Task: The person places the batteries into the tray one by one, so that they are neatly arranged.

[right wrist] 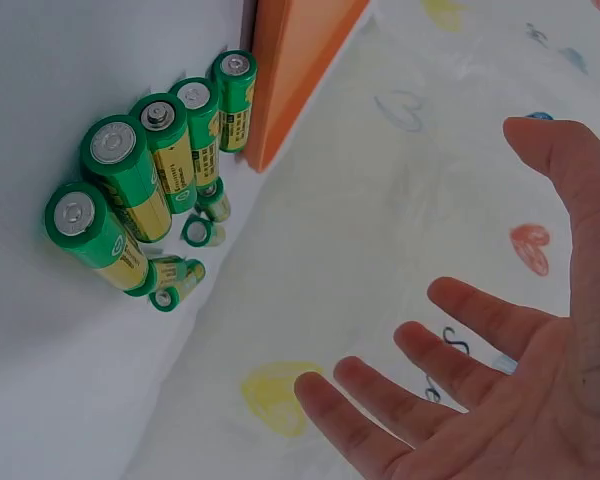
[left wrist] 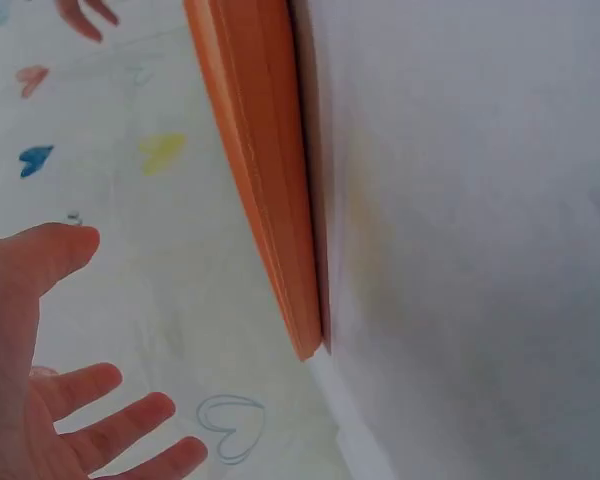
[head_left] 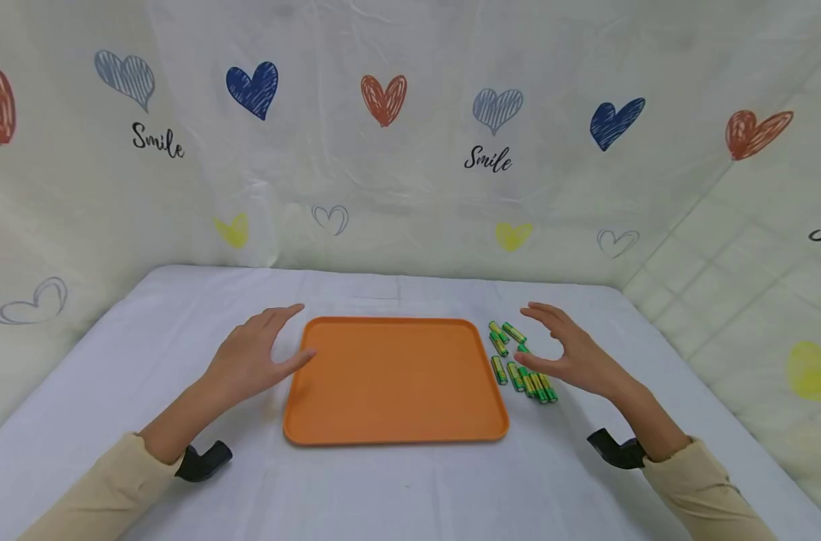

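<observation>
Fingers [head_left: 285, 312] are sitting wide on both hands: L hand [head_left: 251, 357] hovering by left edge of tray [head_left: 396, 383], R hand [head_left: 572, 357] hovering nr batts [head_left: 516, 376], which are lying on cloth [head_left: 383, 496] just right of tray.

There is one left hand [head_left: 251, 353], one right hand [head_left: 575, 357], two sleeves [head_left: 109, 481], one table [head_left: 396, 496], one tray [head_left: 396, 379] and at least nine batteries [head_left: 499, 370], some partly hidden. The wall [head_left: 437, 45] has three red hearts [head_left: 384, 99], four blue hearts [head_left: 252, 89], three yellow hearts [head_left: 514, 236] and three outline hearts [head_left: 330, 219].
</observation>
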Motion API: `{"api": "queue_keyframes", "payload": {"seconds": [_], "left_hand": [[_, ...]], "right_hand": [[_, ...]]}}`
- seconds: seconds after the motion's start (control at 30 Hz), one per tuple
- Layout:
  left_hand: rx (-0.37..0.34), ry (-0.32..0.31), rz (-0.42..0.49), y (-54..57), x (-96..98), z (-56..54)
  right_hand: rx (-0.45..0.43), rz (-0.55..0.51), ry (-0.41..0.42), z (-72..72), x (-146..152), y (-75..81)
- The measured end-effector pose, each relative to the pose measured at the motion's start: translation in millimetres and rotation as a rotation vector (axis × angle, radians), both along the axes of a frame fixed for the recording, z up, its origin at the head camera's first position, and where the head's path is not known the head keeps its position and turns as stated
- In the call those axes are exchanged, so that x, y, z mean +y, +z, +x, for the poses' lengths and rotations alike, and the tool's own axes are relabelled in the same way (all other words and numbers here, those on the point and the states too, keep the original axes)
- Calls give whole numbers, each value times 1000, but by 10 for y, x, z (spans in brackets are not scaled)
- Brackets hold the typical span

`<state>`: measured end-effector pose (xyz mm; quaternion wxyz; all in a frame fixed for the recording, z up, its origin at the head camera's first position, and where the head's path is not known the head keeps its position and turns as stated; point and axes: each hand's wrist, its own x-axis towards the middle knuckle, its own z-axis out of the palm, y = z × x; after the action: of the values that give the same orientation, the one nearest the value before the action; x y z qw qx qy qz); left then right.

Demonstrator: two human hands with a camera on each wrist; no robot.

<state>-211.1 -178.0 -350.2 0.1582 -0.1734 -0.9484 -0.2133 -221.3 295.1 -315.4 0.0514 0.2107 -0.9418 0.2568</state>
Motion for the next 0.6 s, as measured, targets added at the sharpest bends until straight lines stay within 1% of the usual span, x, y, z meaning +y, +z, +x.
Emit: {"api": "queue_keyframes", "payload": {"seconds": [0.1, 0.17, 0.23, 0.3, 0.37, 0.5, 0.6], "left_hand": [[15, -24, 50, -32, -22, -2], [-16, -39, 78, -44, -39, 0], [-67, -56, 107, -56, -61, 3], [-118, -83, 135, -76, -87, 6], [-154, -120, 158, -101, -111, 4], [-180, -197, 193, -155, -157, -11], [-203, -236, 220, -170, -177, -16]], "right_hand": [[36, -30, 20, 5, 2, -18], [58, -43, 27, 11, 10, -25], [77, -50, 36, 13, 18, -29], [96, -52, 48, 21, 31, -32], [109, -56, 60, 30, 48, -49], [141, -43, 71, 54, 85, -94], [156, -37, 85, 61, 112, -128]]}}
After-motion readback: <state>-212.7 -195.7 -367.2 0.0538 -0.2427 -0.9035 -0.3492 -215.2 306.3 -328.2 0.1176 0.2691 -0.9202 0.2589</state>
